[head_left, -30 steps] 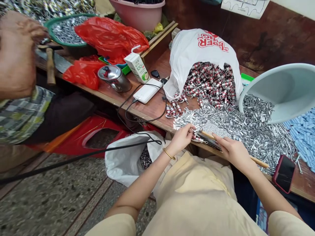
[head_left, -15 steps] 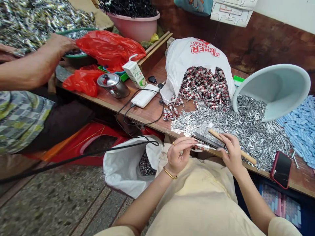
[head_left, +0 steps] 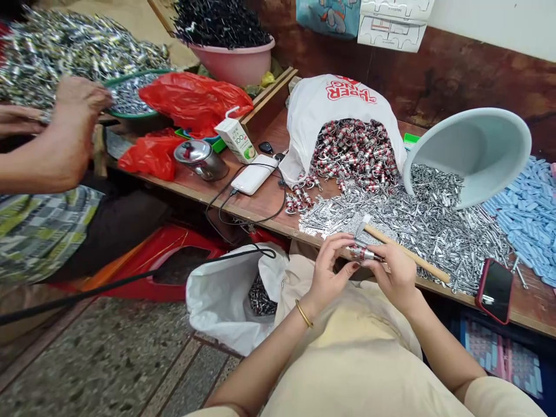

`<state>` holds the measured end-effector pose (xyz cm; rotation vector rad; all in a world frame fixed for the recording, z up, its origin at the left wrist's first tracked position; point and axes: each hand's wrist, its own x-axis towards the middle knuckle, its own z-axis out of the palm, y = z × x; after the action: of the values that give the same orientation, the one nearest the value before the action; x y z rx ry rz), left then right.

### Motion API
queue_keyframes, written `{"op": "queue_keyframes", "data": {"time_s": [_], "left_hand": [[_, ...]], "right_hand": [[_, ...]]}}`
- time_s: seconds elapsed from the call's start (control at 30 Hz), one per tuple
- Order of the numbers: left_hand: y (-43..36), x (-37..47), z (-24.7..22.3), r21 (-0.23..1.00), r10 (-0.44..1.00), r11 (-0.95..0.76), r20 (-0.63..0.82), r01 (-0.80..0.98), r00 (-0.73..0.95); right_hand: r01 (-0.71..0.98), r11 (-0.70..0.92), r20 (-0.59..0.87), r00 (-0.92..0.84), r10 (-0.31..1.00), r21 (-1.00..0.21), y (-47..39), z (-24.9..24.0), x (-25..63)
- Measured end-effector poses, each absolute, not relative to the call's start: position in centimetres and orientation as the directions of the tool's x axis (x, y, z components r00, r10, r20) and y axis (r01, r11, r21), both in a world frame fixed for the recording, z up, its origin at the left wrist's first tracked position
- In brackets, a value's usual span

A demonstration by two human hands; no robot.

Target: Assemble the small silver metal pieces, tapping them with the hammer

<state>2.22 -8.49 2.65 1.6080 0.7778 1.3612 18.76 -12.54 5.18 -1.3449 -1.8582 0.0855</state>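
Between my two hands, at the table's near edge, is a small silver metal fitting with red bands (head_left: 361,253). My left hand (head_left: 332,269) pinches its left end with fingers and thumb. My right hand (head_left: 395,269) closes on its right end. A dark flat bar lies at the same spot, mostly hidden by my fingers. Just beyond my hands a hammer (head_left: 403,250) with a wooden handle rests with its head on a grey speckled block (head_left: 377,231). Loose silver metal pieces (head_left: 438,237) are heaped around it.
A white plastic bag (head_left: 299,116) spills similar red-banded fittings (head_left: 356,150). A tipped grey bucket (head_left: 499,156), blue pieces (head_left: 530,214) and a phone (head_left: 495,291) lie rightward. Leftward are a power bank (head_left: 254,175), cable, metal cup (head_left: 202,160) and a co-worker's arm (head_left: 56,150). An open white sack (head_left: 212,295) hangs below.
My right hand has moved left from beside the hammer handle onto the fitting, and my left fingers have re-gripped it. The co-worker's hand has drawn back from the green basin. The view has shifted slightly.
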Motion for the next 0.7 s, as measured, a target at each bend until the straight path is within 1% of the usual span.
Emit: {"op": "queue_keyframes", "data": {"time_s": [0.07,0.13,0.17,0.23,0.3,0.37,0.43,0.5,0.57,0.63,0.7], "left_hand": [[-8.7,2.8,2.2,0.94,0.922,-0.29,0.325,-0.183,0.211],[-8.6,2.8,1.5,0.959,0.95,-0.176,0.225,-0.222,0.215],[-8.3,2.5,1.0,0.967,0.961,-0.128,0.175,-0.22,0.213],[-7.1,1.3,-0.2,0.98,0.978,-0.04,0.078,-0.195,0.193],[-5.3,-0.3,-1.4,0.987,0.988,0.036,-0.011,-0.156,0.153],[-3.3,-1.7,-2.5,0.994,0.983,0.1,-0.091,-0.053,0.161],[-1.4,-2.4,-3.2,0.988,0.954,0.15,-0.154,0.038,0.257],[-0.1,-2.6,-3.4,0.981,0.924,0.188,-0.194,0.05,0.33],[0.7,-2.3,-3.2,0.973,0.896,0.23,-0.223,0.03,0.384],[1.2,-2.1,-2.8,0.966,0.862,0.256,-0.249,0.045,0.442],[1.4,-2.1,-2.6,0.964,0.839,0.252,-0.259,0.081,0.479]], "right_hand": [[0.744,0.395,0.55,-0.045,0.834,-0.539,-12.5,4.8,18.5],[0.751,0.35,0.487,-0.043,0.872,-0.56,-12.3,4.1,19.1],[0.778,0.309,0.448,-0.04,0.893,-0.548,-12.2,3.7,19.9],[0.869,0.187,0.377,-0.001,0.926,-0.457,-11.8,2.7,22.1],[0.957,0.049,0.32,0.048,0.946,-0.287,-11.5,1.8,24.7],[0.988,-0.001,0.213,0.034,0.976,-0.152,-11.2,0.9,26.7],[0.996,0.004,0.113,0.007,0.994,-0.092,-11.1,0.4,27.7],[0.995,0.016,0.069,-0.009,0.998,-0.096,-11.0,0.3,27.8],[0.991,0.007,0.063,0.001,0.998,-0.13,-11.1,0.7,27.4],[0.982,-0.032,0.032,0.039,0.999,-0.184,-11.3,1.6,26.8],[0.96,-0.059,-0.039,0.05,0.998,-0.275,-11.6,2.6,26.1]]}}
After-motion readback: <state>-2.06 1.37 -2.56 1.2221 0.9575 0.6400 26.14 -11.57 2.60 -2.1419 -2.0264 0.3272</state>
